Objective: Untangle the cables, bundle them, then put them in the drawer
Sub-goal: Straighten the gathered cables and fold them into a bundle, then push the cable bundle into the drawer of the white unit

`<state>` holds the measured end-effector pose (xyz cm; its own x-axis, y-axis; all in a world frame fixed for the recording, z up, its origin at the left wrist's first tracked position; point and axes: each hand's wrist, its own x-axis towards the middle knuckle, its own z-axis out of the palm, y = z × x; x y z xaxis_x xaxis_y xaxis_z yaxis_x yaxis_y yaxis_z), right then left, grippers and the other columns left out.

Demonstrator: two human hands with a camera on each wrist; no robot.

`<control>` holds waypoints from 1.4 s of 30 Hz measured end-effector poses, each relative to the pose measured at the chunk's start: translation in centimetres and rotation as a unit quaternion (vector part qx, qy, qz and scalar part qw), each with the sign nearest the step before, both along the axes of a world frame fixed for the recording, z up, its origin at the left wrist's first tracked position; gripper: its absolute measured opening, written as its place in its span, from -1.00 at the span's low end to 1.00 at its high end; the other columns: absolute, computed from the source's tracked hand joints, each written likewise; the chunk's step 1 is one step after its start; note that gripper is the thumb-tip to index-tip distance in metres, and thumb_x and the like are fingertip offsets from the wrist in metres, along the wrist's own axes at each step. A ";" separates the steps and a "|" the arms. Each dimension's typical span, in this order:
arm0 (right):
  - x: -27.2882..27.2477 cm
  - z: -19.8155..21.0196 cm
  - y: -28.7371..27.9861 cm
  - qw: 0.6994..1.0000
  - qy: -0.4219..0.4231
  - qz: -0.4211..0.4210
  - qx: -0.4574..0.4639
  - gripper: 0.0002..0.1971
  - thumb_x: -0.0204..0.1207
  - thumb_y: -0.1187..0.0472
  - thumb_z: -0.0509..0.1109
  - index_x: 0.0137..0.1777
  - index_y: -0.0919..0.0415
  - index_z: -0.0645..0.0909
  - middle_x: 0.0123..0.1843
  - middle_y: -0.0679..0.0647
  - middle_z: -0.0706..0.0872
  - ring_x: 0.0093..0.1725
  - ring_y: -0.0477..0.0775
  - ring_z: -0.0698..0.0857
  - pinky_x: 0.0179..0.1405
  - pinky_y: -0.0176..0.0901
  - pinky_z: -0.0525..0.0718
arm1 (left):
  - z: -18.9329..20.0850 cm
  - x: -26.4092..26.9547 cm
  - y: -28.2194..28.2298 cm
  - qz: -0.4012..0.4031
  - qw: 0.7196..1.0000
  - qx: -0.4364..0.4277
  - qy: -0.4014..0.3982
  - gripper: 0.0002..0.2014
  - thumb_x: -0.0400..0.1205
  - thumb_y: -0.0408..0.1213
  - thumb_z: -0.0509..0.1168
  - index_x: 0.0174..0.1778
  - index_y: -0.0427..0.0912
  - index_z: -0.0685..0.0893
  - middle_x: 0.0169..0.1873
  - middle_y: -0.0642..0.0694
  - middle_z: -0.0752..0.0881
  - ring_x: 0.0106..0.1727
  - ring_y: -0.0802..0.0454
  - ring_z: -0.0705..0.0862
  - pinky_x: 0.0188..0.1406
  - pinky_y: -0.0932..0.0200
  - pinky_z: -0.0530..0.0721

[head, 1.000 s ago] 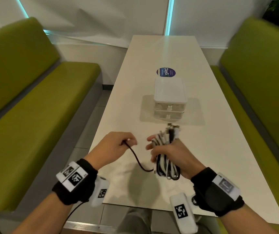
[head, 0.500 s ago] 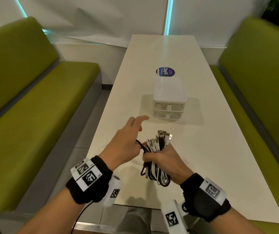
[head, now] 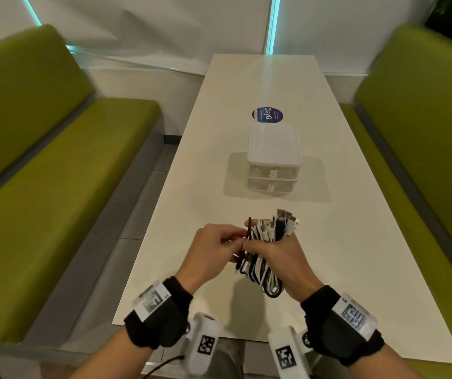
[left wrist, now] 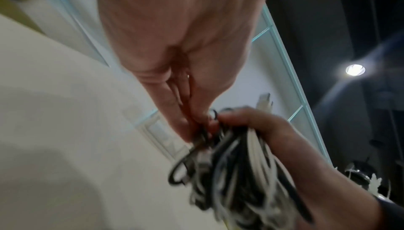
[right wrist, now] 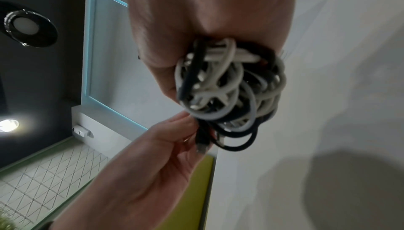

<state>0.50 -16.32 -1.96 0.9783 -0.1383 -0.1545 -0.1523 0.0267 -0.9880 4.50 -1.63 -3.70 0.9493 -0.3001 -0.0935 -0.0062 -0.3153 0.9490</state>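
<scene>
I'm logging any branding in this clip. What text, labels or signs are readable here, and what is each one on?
"ClayG": on the round dark-blue sticker on the white table; its smaller lines are too small to read.
Square black-and-white code markers on the black wristbands: patterns only, no readable words.
White plastic two-drawer box: no text visible.

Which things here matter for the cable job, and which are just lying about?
In the job:
- cables, gripped by right hand
- black tie, pinched by left hand
- drawers, both shut

Lying about:
- sticker on table
- benches
</scene>
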 end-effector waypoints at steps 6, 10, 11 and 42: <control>0.4 -0.8 -0.5 0.998 0.001 -0.058 0.009 -0.95 0.38 0.54 0.44 -0.18 0.54 0.64 -0.26 0.48 0.72 -0.27 0.34 0.78 -0.39 0.16 0.79 | -1.1 -0.4 -2.5 0.043 0.997 -0.015 -0.059 -0.74 0.55 -0.49 0.39 0.02 -0.08 0.85 -0.18 0.06 0.82 -0.15 0.13 0.78 -0.14 0.16 0.77; 1.6 -0.9 -1.6 0.997 0.013 -0.070 0.026 -0.96 0.38 0.55 0.43 -0.17 0.53 0.66 -0.29 0.40 0.74 -0.35 0.18 0.78 -0.41 -0.05 0.74 | -1.0 0.9 -3.7 -0.008 0.997 0.023 -0.079 -0.73 0.53 -0.54 0.33 -0.03 -0.14 0.86 -0.31 0.18 0.76 -0.31 0.31 0.68 -0.26 0.41 0.56; 2.1 -0.9 -1.9 0.997 0.010 -0.072 0.022 -0.95 0.37 0.57 0.42 -0.18 0.53 0.64 -0.33 0.36 0.73 -0.37 0.17 0.77 -0.40 -0.02 0.76 | -0.7 1.2 -4.0 -0.012 0.997 0.017 -0.073 -0.73 0.54 -0.55 0.32 -0.01 -0.17 0.85 -0.29 0.18 0.77 -0.29 0.35 0.69 -0.24 0.45 0.55; 7.6 -3.8 -9.7 0.980 0.165 -0.104 -0.022 -0.78 0.23 0.37 0.45 -0.20 0.21 0.47 -0.40 0.18 0.38 -0.44 0.13 0.39 -0.51 -0.10 0.31 | -3.2 9.3 -7.2 0.020 0.998 0.050 0.031 -0.44 0.62 -0.25 0.35 0.55 0.13 0.40 0.40 -0.02 0.53 0.38 0.01 0.53 0.37 -0.03 0.56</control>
<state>8.07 -26.06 -5.72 0.8254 -0.3441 -0.4475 -0.4602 0.0490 -0.8865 13.82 -8.79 -6.92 0.9517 -0.2489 -0.1796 0.0654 -0.4073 0.9109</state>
